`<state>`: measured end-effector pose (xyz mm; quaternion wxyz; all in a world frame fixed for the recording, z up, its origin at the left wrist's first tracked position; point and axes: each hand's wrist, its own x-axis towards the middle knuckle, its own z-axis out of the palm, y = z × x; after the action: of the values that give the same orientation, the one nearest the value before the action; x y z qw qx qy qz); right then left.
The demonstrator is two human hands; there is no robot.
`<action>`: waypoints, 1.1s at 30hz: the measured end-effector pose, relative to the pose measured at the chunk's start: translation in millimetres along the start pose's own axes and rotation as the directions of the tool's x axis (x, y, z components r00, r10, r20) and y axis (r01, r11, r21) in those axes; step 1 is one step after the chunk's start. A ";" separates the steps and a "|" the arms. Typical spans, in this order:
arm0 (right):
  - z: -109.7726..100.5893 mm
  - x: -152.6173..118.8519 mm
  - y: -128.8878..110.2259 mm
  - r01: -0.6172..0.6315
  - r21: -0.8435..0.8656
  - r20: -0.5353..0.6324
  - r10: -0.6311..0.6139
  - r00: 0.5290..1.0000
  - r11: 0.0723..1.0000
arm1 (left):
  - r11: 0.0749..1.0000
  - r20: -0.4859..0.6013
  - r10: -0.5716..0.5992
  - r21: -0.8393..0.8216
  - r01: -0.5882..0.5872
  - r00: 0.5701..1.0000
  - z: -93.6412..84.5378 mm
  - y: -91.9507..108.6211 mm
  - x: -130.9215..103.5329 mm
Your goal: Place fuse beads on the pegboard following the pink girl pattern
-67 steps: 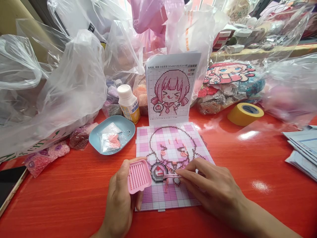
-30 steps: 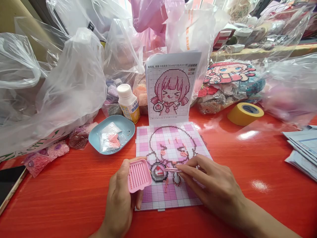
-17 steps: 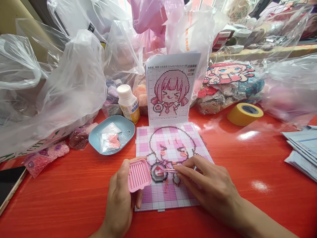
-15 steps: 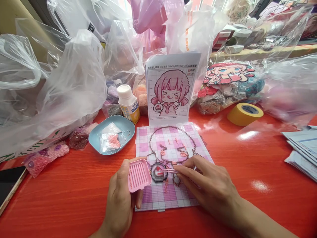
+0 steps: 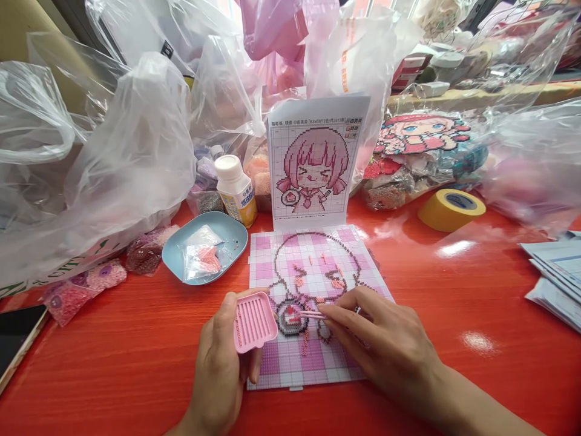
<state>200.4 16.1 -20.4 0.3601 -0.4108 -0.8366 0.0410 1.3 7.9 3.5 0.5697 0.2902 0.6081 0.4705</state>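
Bead board (image 5: 318, 280): beads (image 5: 305, 345) seemingly being placed

It is lying on the bench (image 5: 149, 363); the left hand (image 5: 218, 357) is gripping a pink tray (image 5: 255, 323), the right hand (image 5: 385, 339) is pinching tweezers (image 5: 311, 315) at the round motif (image 5: 290, 329). Steady tips are probably being called for next.

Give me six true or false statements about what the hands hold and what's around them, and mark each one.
1. The left hand holds a pink ridged tray. True.
2. The right hand holds a paintbrush. False: it holds pink tweezers.
3. A printed chart stands behind the pegboard. True.
4. The pegboard is bare. False: beads form outlines on it.
5. The blue dish holds small clear bags. True.
6. The yellow tape roll lies inside the blue dish. False: it lies on the red table.
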 end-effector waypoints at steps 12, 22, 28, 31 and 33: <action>-0.1 -1.2 1.3 0.004 0.013 0.027 -0.004 1.000 1.000 | 1.000 -0.025 -0.014 -0.001 0.014 1.000 0.3 -0.6 -0.1; -0.9 -1.1 0.3 0.005 0.009 0.034 -0.005 0.999 1.000 | 0.998 -0.037 -0.001 -0.057 -0.001 0.999 -1.3 -3.2 0.9; -0.7 -1.8 1.6 0.010 0.013 0.032 -0.010 0.999 1.000 | 1.000 -0.025 0.007 -0.031 -0.007 1.000 -0.7 -2.2 1.3; -0.7 -2.1 1.4 0.008 0.019 0.037 -0.008 0.999 1.000 | 1.000 -0.016 0.008 -0.010 -0.008 1.000 -0.3 -1.1 0.5; -0.8 -2.5 0.8 0.004 0.018 0.032 -0.005 0.999 1.000 | 1.000 -0.016 -0.001 -0.001 0.001 1.000 0.0 -0.5 -0.3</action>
<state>202.5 14.7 -21.6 0.3501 -0.4051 -0.8428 0.0543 1.4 7.4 3.1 0.5652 0.2857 0.6125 0.4730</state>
